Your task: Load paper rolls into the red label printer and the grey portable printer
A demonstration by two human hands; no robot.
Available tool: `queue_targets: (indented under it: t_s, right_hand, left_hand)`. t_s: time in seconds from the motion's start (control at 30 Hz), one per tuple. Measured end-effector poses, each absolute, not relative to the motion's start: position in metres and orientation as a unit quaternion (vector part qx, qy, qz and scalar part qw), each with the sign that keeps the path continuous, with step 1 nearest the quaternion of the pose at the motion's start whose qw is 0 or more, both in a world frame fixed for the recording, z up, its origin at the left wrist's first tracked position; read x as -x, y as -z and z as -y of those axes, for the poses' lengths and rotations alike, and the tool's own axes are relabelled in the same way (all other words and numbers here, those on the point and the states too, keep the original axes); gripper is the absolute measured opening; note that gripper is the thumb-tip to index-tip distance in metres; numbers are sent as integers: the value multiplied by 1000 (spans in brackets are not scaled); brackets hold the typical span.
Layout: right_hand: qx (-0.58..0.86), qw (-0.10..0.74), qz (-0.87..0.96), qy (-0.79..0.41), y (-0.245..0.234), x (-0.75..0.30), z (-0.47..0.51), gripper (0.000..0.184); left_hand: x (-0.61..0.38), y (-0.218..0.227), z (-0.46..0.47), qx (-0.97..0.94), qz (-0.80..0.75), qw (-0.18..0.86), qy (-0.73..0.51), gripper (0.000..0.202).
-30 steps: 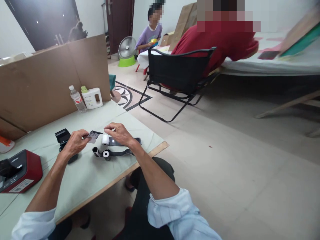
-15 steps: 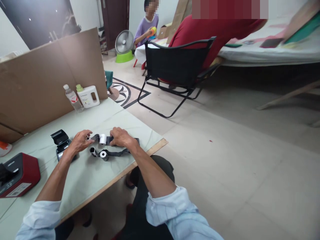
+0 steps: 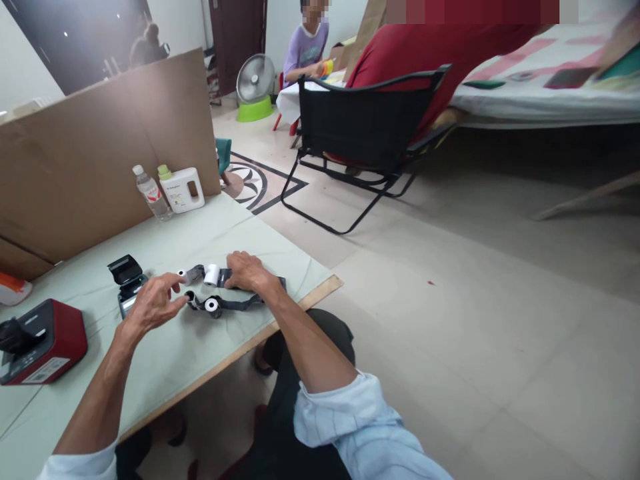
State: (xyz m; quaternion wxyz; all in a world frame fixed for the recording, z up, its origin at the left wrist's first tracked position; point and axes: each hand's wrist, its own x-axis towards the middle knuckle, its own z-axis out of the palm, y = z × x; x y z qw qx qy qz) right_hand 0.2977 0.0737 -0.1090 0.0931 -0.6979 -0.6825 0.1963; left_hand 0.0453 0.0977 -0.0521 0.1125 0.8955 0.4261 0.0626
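Observation:
My left hand (image 3: 156, 300) is open over the table, its thumb and fingers apart beside a small dark-ended core (image 3: 191, 299). My right hand (image 3: 247, 272) rests with bent fingers on a black ribbon strip (image 3: 225, 277), holding it against the table. That strip runs by a white roll (image 3: 212, 275), with a wound black section (image 3: 195, 274) to its left. Nearer me, a second black ribbon (image 3: 239, 305) stretches from another white roll (image 3: 213, 307) and passes under my right wrist. Partly behind my left hand stands a small dark device (image 3: 129, 285) with its lid up.
A red and black machine (image 3: 55, 341) sits at the table's left. A water bottle (image 3: 153, 193) and white jug (image 3: 184, 190) stand before a cardboard panel (image 3: 100, 153). Beyond the table's wooden edge (image 3: 320, 293), a person in red occupies a black chair (image 3: 370, 120). Another person sits farther back.
My left hand has moved from the far small core toward the nearer one, its fingers spreading. My right hand stays on the ribbon. The whole view has shifted slightly.

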Motion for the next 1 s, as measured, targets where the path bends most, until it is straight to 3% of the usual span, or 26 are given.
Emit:
queue_targets:
  t_s: [0.13,0.33,0.6,1.0]
  right_hand:
    - [706,91,668,-215,110,-301,-72,34]
    - [697,146,671,-207,115,-314,-70,28]
    - [669,216,682,-205,107,-317,-67,19]
    - [639,273,686,-214,124,-322,-67,11]
  left_hand:
    - [-47,67,-87,-899,-421,121,-19,47]
    - [-41,77,-85,-894,-430,125,-33,18]
    - [-19,66,-80,-861,-475,172,-61,17]
    - [-28,94,-63,-851,-504,134,-68,18]
